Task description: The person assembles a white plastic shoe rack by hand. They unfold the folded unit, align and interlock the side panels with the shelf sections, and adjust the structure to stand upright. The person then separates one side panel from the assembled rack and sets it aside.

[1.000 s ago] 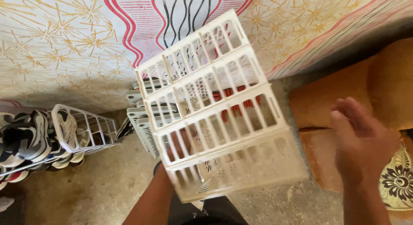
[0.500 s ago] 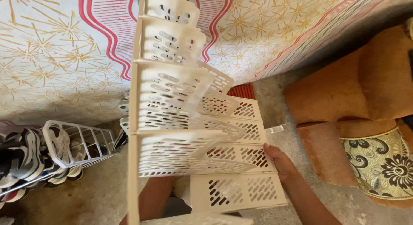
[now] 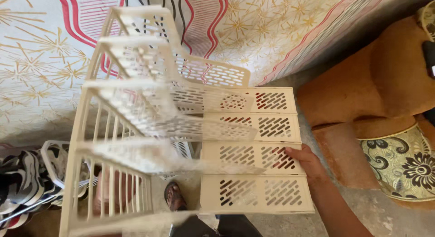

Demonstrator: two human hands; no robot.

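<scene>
- Between the person's arms, held up over the concrete floor (image 3: 376, 210), is the cream slotted plastic shelf rack (image 3: 190, 128), a tall tiered frame with perforated side panels; it fills most of the view, its long axis running from the patterned cloth (image 3: 41, 51) at the top down toward the person's foot (image 3: 174, 196).
- Against the rack's flat side panel, at its right edge, is the right hand (image 3: 306, 160), fingers curled round the rim of the third tier in a narrow grip.
- Behind the slats at the lower left a patch of arm or hand shows, but the left hand itself is hidden; whether it grips the frame I cannot tell.
- Right hand is plainly the nearer one; the rack lies leftward and upward from it.
- Beyond the rack: a brown upholstered seat (image 3: 385, 83) with a floral cushion (image 3: 403, 164) to the right, a white wire shoe rack (image 3: 54, 160) with black-and-white shoes (image 3: 20, 182) to the left.
- Compared with half a second ago, the rack has swung round: tiers now open leftward, side panel faces up, and the hand sits higher on it.
</scene>
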